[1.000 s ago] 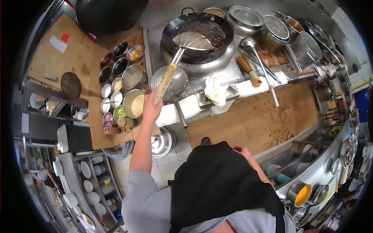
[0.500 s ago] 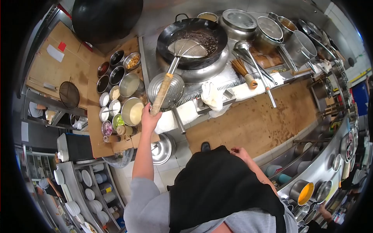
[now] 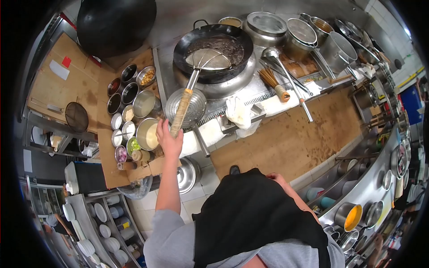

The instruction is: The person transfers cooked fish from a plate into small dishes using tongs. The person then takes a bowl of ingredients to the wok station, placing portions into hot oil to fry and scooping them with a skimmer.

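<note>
My left hand (image 3: 170,140) is at the lower end of a wire-mesh strainer's (image 3: 182,110) wrapped handle, with the fingers and thumb on either side of it. The strainer's mesh bowl rests over the near side of a black wok (image 3: 179,59), which holds dark, bubbly-looking contents. Beneath the strainer handle lies a perforated metal skimmer (image 3: 199,103), its handle pointing toward me. My right hand (image 3: 279,178) hangs low beside the black apron (image 3: 250,214), away from the stove; its fingertips are hidden by the apron.
Left of the stove, several metal bowls (image 3: 144,103) of ingredients stand in a cardboard-lined area. A bamboo brush (image 3: 281,93), a ladle (image 3: 295,85) and a white cloth (image 3: 238,112) lie along the stove's front. Pots (image 3: 337,51) crowd the back right. Cardboard (image 3: 286,134) covers the floor.
The view has shifted slightly. My left hand's fingers look straighter along the strainer handle, while my right hand has drawn in against the apron. The wok's contents look darker and more liquid.
</note>
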Action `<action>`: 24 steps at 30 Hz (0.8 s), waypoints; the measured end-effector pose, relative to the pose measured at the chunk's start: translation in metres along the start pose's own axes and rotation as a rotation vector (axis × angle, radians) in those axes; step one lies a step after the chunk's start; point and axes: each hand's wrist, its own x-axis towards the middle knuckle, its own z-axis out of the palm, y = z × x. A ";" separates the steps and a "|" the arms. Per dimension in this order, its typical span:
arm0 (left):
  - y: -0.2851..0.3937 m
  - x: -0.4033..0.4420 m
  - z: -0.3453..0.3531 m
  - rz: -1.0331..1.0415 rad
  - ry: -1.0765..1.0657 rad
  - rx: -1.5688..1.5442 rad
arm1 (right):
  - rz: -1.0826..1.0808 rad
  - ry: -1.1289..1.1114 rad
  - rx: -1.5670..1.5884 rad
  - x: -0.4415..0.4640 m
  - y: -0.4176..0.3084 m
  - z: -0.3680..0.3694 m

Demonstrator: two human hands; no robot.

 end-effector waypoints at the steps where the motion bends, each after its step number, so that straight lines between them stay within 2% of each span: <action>1: 0.010 -0.002 0.000 0.034 0.021 -0.023 | 0.010 0.022 -0.019 -0.004 0.000 -0.001; 4: 0.051 -0.015 0.004 0.163 0.039 -0.116 | -0.004 0.084 -0.073 -0.006 0.011 -0.003; 7: 0.092 -0.042 0.025 0.287 -0.134 -0.284 | -0.110 0.176 -0.182 -0.004 0.033 -0.017; 8: 0.112 -0.056 0.039 0.305 -0.157 -0.532 | -0.159 0.218 -0.140 0.007 0.063 -0.024; 10: 0.136 -0.082 0.066 0.424 -0.284 -0.489 | 0.069 0.255 0.184 -0.027 0.040 -0.066; 11: 0.153 -0.095 0.073 0.407 -0.402 -0.550 | 0.076 0.465 0.417 -0.041 0.040 -0.086; 12: 0.162 -0.107 0.081 0.320 -0.541 -0.684 | 0.058 0.587 0.564 -0.058 0.034 -0.113; 14: 0.181 -0.126 0.093 0.230 -0.735 -0.822 | -0.006 0.819 1.106 -0.077 0.043 -0.169; 18: 0.226 -0.135 0.109 0.258 -0.886 -0.805 | -0.350 1.057 1.472 -0.118 0.092 -0.300; 21: 0.263 -0.134 0.139 0.262 -0.916 -0.747 | -0.432 1.298 1.568 -0.158 0.124 -0.404; 24: 0.328 -0.143 0.172 0.285 -0.959 -0.706 | -0.498 1.480 1.651 -0.193 0.182 -0.512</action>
